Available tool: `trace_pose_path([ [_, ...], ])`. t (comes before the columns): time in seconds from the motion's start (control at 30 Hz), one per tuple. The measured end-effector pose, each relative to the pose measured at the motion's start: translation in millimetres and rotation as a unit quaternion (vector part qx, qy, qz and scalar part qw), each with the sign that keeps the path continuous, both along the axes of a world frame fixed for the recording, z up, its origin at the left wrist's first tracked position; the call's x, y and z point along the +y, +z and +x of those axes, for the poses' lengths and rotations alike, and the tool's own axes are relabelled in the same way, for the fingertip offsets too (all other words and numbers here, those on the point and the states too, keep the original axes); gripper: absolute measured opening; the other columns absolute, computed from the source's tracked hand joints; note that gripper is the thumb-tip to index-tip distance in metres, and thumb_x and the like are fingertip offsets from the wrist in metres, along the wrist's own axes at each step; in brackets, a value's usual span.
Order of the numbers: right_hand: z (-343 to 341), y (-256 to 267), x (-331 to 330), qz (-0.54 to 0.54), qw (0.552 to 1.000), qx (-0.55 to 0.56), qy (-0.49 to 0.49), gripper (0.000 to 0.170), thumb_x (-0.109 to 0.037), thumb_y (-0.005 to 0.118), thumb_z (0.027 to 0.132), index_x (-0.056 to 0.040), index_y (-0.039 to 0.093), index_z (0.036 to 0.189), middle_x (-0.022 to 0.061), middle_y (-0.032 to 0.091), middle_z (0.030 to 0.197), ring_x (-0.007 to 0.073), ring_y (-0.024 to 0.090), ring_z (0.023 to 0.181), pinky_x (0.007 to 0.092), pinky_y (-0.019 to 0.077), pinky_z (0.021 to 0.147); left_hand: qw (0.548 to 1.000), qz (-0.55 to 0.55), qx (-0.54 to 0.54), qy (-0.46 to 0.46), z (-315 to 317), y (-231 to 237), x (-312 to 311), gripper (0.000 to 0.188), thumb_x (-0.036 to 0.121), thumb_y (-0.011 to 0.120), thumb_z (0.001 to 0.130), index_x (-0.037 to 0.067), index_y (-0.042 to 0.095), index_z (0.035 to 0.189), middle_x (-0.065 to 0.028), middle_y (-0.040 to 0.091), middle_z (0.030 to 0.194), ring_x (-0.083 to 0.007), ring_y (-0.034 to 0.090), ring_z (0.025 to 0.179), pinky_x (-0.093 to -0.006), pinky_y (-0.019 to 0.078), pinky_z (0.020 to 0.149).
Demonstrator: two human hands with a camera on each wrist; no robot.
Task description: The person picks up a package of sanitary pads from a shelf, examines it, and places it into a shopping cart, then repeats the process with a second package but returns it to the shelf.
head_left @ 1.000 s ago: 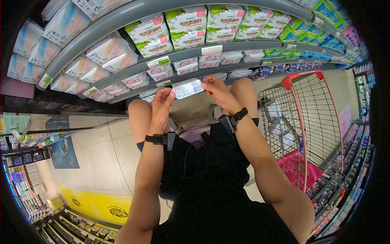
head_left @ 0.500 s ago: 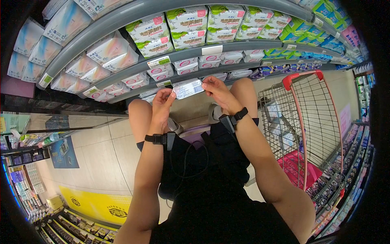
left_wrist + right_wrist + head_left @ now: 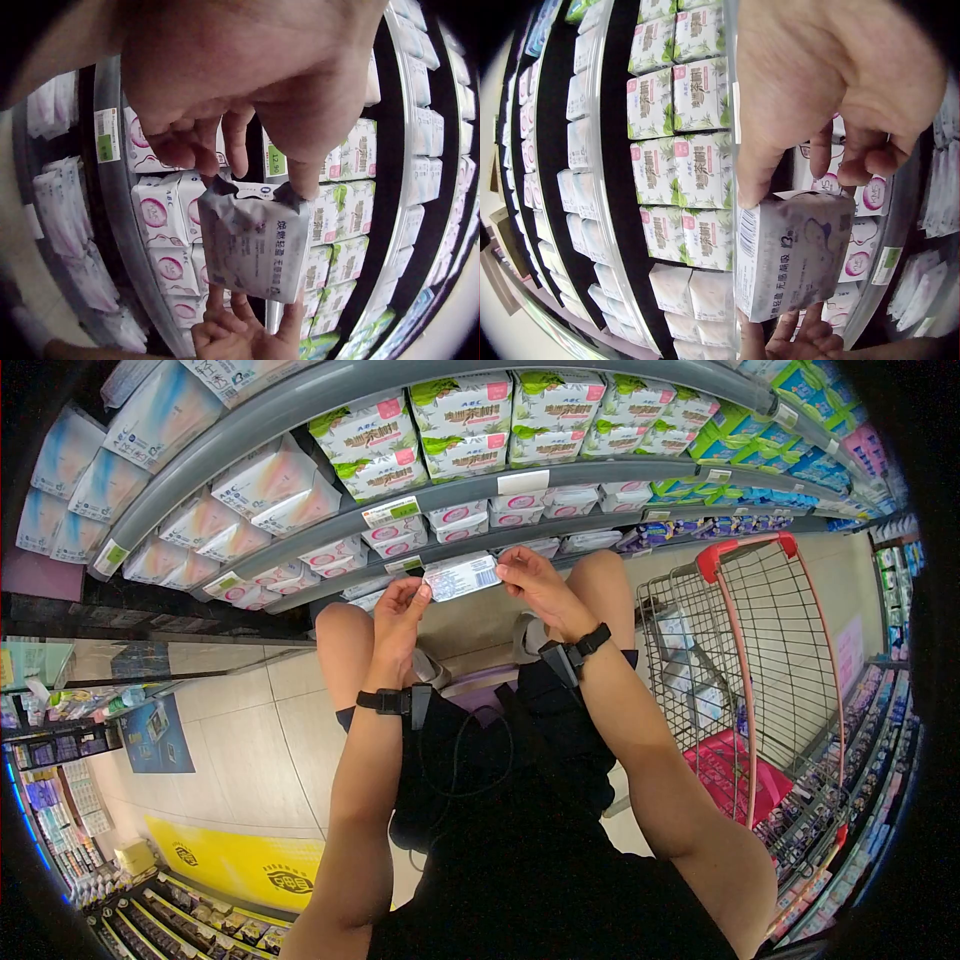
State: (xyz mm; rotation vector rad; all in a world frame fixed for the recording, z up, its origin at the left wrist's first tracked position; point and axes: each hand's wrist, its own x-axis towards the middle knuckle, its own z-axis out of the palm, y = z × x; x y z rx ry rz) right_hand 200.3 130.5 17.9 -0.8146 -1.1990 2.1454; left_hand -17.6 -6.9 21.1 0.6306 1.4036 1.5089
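Between my two hands I hold a small white pack of sanitary pads [image 3: 462,577], its barcode side turned up toward my head. The left hand [image 3: 400,610] pinches one end between thumb and fingers, and the right hand [image 3: 540,588] pinches the opposite end. In the left wrist view, the pack [image 3: 256,244] shows a crimped, folded end beneath the left fingers. Dark printed characters run across the pack [image 3: 795,251] in the right wrist view, with the barcode along one side. The pack is held up in front of the lower shelf, above my knees.
Curved store shelves [image 3: 430,506] ahead carry rows of similar packs, including green and white ones [image 3: 460,420]. A wire shopping cart [image 3: 790,630] with a red handle stands at my right, holding several white packs [image 3: 708,705] and a pink-red bag [image 3: 735,775]. Tiled floor [image 3: 225,750] lies at left.
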Motion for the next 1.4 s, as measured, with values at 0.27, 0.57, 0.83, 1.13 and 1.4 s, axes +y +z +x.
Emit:
trace_pose_path([
  [0.27, -1, -3, 1, 0.004, 1.0, -0.012, -0.003, 0.023, -0.022, 0.075, 0.089, -0.0119, 0.057, 0.098, -0.0036, 0.057, 0.081, 0.0068, 0.049, 0.069, 0.0223, 0.0371, 0.061, 0.999, -0.042, 0.017, -0.009, -3, -10, 0, 0.039, 0.031, 0.075, 0.089, 0.006, 0.065, 0.118, -0.0003, 0.068, 0.104, -0.0087, 0.059, 0.092, -0.024, 0.0415, 0.075],
  [0.57, 3, -4, 1, 0.013, 0.998, -0.054, 0.015, 0.026, -0.018, 0.072, 0.091, -0.0084, 0.059, 0.112, -0.0011, 0.063, 0.102, 0.0061, 0.053, 0.085, 0.0225, 0.0425, 0.072, 0.995, -0.086, 0.02, -0.035, 1, -1, 0, 0.055, 0.033, 0.075, 0.089, 0.0, 0.059, 0.13, -0.0051, 0.069, 0.112, -0.0117, 0.061, 0.1, -0.0267, 0.0458, 0.078],
  [0.83, 1, 6, -3, 0.061, 0.99, -0.094, 0.085, 0.054, -0.02, 0.073, 0.09, 0.003, 0.053, 0.135, 0.0048, 0.063, 0.119, 0.0093, 0.056, 0.093, 0.025, 0.0464, 0.077, 0.994, -0.043, 0.022, -0.098, 2, -8, -2, 0.055, 0.045, 0.053, 0.101, -0.002, 0.057, 0.13, -0.0081, 0.065, 0.118, -0.0153, 0.06, 0.106, -0.0305, 0.0491, 0.08],
  [1.13, -3, 7, -9, 0.086, 0.977, -0.117, 0.154, 0.059, -0.021, 0.072, 0.091, 0.0042, 0.05, 0.138, 0.0047, 0.064, 0.116, 0.0075, 0.055, 0.089, 0.0237, 0.0463, 0.075, 0.99, 0.008, -0.099, -0.101, 2, -11, 0, 0.065, 0.053, 0.03, 0.105, 0.002, 0.045, 0.141, -0.0102, 0.059, 0.128, -0.0194, 0.059, 0.108, -0.0314, 0.051, 0.08],
  [1.4, -4, -8, -16, 0.126, 0.975, -0.115, 0.144, 0.06, -0.03, 0.068, 0.095, -0.0056, 0.046, 0.145, 0.0006, 0.063, 0.103, 0.0072, 0.054, 0.076, 0.0236, 0.0464, 0.064, 0.995, -0.014, -0.085, -0.057, 4, -12, 1, 0.056, 0.044, 0.033, 0.107, 0.009, 0.036, 0.151, -0.008, 0.057, 0.134, -0.0177, 0.058, 0.11, -0.0316, 0.0515, 0.08],
])
